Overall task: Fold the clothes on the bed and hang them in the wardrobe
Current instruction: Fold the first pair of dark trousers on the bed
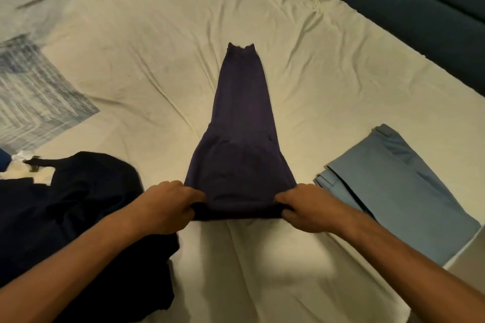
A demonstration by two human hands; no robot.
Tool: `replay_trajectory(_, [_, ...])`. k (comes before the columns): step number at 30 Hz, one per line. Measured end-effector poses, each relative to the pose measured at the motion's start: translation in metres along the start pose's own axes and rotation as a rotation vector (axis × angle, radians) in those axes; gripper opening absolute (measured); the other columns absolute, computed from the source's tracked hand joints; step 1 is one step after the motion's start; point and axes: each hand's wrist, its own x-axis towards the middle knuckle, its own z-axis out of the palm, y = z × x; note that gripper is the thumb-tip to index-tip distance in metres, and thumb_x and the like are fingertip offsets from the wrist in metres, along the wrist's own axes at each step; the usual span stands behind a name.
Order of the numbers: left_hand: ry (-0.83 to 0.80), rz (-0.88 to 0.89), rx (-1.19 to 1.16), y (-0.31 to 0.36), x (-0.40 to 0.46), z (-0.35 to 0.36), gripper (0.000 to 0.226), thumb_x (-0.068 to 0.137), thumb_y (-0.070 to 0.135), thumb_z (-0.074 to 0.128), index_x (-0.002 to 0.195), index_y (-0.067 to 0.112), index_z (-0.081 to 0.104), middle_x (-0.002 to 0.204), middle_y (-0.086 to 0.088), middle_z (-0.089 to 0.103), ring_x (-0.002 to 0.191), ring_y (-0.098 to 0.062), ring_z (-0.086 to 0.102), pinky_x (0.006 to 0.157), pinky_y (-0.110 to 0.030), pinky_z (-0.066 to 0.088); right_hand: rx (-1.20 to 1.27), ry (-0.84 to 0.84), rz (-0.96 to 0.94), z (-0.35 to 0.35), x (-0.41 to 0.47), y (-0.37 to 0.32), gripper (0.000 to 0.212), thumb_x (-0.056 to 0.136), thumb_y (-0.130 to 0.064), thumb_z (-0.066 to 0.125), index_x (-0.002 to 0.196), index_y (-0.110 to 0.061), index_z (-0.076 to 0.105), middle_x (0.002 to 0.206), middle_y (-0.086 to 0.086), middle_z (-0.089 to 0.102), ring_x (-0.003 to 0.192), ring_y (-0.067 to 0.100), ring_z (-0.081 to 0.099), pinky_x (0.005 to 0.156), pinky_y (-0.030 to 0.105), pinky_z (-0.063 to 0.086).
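I pinch the purple trousers' [242, 134] near end with left hand [168, 207] and right hand [307, 208], taut mid-bed [131, 65], ready to fold.

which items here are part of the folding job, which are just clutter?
Job:
purple garment, near edge gripped by left hand and right hand
folded blue trousers
dark clothes pile

Lying about:
patterned pillow
bed sheet

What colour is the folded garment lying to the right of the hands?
Light blue-grey, plain. The folded garment shows best in the head view, the only one.
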Motion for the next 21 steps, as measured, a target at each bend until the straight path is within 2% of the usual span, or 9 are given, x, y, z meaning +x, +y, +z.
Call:
replay_trajectory(2, [-0.179,0.101,-0.159,-0.005,-0.011,-0.033,0.033,0.092,0.013,0.047,0.099,0.043,0.061,0.087,0.024,0.061,0.085,0.002,0.056,0.081,-0.019,0.043,0.162,-0.155,-0.044,-0.03,-0.016,-0.002,0.018,0.096,-0.024,0.049,0.083,-0.03,0.058,0.083,-0.006,0.065,0.079,0.015,0.065,0.074,0.034,0.053])
replay_trajectory(3, [-0.267,0.135,-0.273,-0.008,-0.014,-0.049,0.034,0.089,0.01,0.049,0.085,0.042,0.059,0.076,0.025,0.057,0.076,0.004,0.054,0.076,-0.016,0.041,0.23,-0.208,-0.056,-0.043,-0.021,-0.001,0.018,0.096,-0.023,0.05,0.082,-0.029,0.06,0.083,-0.006,0.066,0.079,0.013,0.065,0.076,0.033,0.054])
replay_trajectory(6, [-0.338,0.185,-0.624,-0.019,-0.009,-0.093,0.027,0.08,0.01,0.054,0.072,0.034,0.062,0.069,0.016,0.056,0.067,0.0,0.052,0.068,-0.021,0.043,0.434,-0.205,-0.047,-0.08,-0.017,0.015,0.013,0.094,-0.017,0.054,0.09,-0.013,0.066,0.085,0.003,0.067,0.077,0.01,0.063,0.077,0.033,0.052])
replay_trajectory(8, [-0.235,0.15,-0.77,-0.031,0.012,-0.119,0.022,0.073,0.014,0.053,0.068,0.031,0.066,0.068,0.008,0.055,0.065,-0.008,0.051,0.061,-0.024,0.041,0.608,-0.078,-0.017,-0.105,0.001,0.031,0.016,0.092,-0.01,0.056,0.079,-0.012,0.065,0.072,0.002,0.062,0.068,0.008,0.057,0.068,0.029,0.047])
replay_trajectory(10, [-0.074,0.037,-0.882,-0.046,0.045,-0.14,0.012,0.07,0.019,0.055,0.071,0.021,0.067,0.068,-0.001,0.054,0.065,-0.016,0.05,0.056,-0.024,0.038,0.752,0.067,0.044,-0.125,0.029,0.049,0.019,0.09,-0.007,0.057,0.072,-0.01,0.062,0.068,0.001,0.056,0.065,0.011,0.052,0.064,0.028,0.04])
replay_trajectory(13, [0.128,-0.09,-0.901,-0.072,0.101,-0.17,0.016,0.078,0.02,0.061,0.085,0.008,0.069,0.076,-0.008,0.058,0.073,-0.021,0.052,0.06,-0.025,0.042,0.852,0.221,0.115,-0.15,0.08,0.076,0.019,0.088,-0.009,0.059,0.07,-0.017,0.06,0.067,0.003,0.051,0.065,0.015,0.047,0.06,0.028,0.035])
replay_trajectory(15, [0.196,-0.167,-0.894,-0.091,0.141,-0.187,0.014,0.088,0.014,0.06,0.09,0.005,0.07,0.079,-0.007,0.062,0.075,-0.02,0.054,0.063,-0.027,0.047,0.884,0.279,0.155,-0.166,0.117,0.093,0.015,0.087,-0.012,0.06,0.074,-0.018,0.063,0.069,0.003,0.052,0.067,0.017,0.048,0.06,0.027,0.036])
replay_trajectory(19, [0.244,-0.261,-0.875,-0.121,0.209,-0.207,0.014,0.091,0.013,0.056,0.088,0.015,0.07,0.08,-0.002,0.062,0.073,-0.014,0.054,0.06,-0.026,0.049,0.906,0.315,0.202,-0.188,0.183,0.124,0.012,0.087,-0.015,0.062,0.078,-0.018,0.069,0.073,0.004,0.059,0.071,0.018,0.053,0.066,0.029,0.038])
replay_trajectory(21, [0.266,-0.278,-0.874,-0.133,0.236,-0.209,0.013,0.092,0.013,0.056,0.089,0.015,0.069,0.08,-0.002,0.062,0.072,-0.014,0.053,0.059,-0.026,0.049,0.897,0.323,0.216,-0.195,0.21,0.136,0.012,0.088,-0.015,0.062,0.08,-0.017,0.069,0.072,0.003,0.06,0.067,0.016,0.054,0.06,0.025,0.039])
